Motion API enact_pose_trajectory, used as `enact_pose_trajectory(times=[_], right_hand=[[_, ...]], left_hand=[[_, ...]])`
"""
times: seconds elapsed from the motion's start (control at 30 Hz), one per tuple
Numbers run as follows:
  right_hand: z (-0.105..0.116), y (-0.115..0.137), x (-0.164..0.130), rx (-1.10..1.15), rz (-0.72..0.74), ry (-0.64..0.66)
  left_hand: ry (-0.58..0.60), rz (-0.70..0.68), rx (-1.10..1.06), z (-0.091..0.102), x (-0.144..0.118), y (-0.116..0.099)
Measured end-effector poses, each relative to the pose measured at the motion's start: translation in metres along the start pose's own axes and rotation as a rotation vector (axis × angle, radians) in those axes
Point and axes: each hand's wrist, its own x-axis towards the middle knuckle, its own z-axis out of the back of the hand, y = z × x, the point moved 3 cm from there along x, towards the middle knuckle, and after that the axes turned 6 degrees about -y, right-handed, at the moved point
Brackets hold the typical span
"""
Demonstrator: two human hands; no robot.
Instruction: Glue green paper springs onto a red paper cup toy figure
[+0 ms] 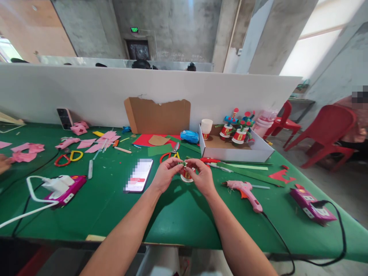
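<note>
My left hand (165, 174) and my right hand (202, 175) meet over the green table (109, 203), fingertips pinched together on a small green-and-yellow striped piece (183, 163). Just below and between the hands stands an upturned paper cup (186, 175) with a red band; the hands partly hide it. A phone (138, 175) lies flat to the left of my left hand. A pink glue gun (245, 190) lies to the right of my right hand, its cord running off the front edge.
A white box (260, 154) at the back right holds decorated cup figures (238, 128). Scissors (169, 153), red and green paper, pink paper scraps and a brown cardboard sheet (158, 115) lie about. Power strips sit left (64, 188) and right (312, 205). Red chairs stand right.
</note>
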Motion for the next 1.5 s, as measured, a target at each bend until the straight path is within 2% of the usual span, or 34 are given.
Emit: enact_pose_trajectory(times=[0.13, 0.37, 0.5, 0.57, 0.63, 0.7, 0.8, 0.9, 0.97, 1.03, 1.13, 1.2, 1.27, 1.4, 1.5], right_hand=[[0.000, 0.001, 0.000, 0.022, -0.029, 0.014], [-0.001, 0.003, -0.002, -0.064, 0.032, -0.016], [0.000, 0.004, 0.000, -0.009, 0.034, -0.009], [0.006, 0.002, 0.000, 0.020, 0.023, -0.052], [0.020, -0.001, -0.003, 0.019, -0.010, -0.139], [0.044, -0.004, -0.011, -0.015, -0.049, -0.236], [0.094, -0.002, -0.030, -0.172, -0.091, -0.359], [0.152, 0.006, -0.054, -0.507, -0.119, -0.494], [0.184, 0.007, -0.067, -0.740, -0.163, -0.497], [0.205, 0.000, -0.077, -0.916, -0.259, -0.405], [0.214, -0.017, -0.084, -1.005, -0.370, -0.204], [0.210, -0.026, -0.083, -1.036, -0.380, -0.106], [0.204, -0.032, -0.079, -1.068, -0.354, -0.059], [0.198, -0.037, -0.074, -1.053, -0.309, -0.062], [0.201, -0.034, -0.076, -0.959, -0.327, -0.165]], left_hand=[[0.022, 0.007, 0.004, 0.000, 0.000, 0.000], [0.016, 0.006, 0.015, -0.001, 0.000, 0.000], [-0.003, -0.001, -0.007, -0.001, 0.000, -0.001], [-0.009, -0.008, -0.018, -0.001, 0.001, -0.001], [-0.005, -0.012, -0.018, 0.000, 0.001, -0.001], [0.004, -0.017, -0.025, 0.000, 0.002, -0.001], [0.015, -0.024, -0.049, 0.001, 0.001, -0.001], [0.031, -0.017, -0.067, 0.001, 0.000, -0.001], [0.044, -0.012, -0.077, 0.001, -0.001, 0.000], [0.049, -0.013, -0.093, 0.002, -0.001, -0.001], [0.048, -0.027, -0.130, 0.002, -0.001, -0.002], [0.046, -0.032, -0.152, 0.002, 0.000, -0.003], [0.034, -0.030, -0.171, 0.003, 0.001, -0.005], [0.009, -0.027, -0.215, 0.005, 0.001, -0.008], [0.009, -0.026, -0.234, 0.006, 0.003, -0.007]])
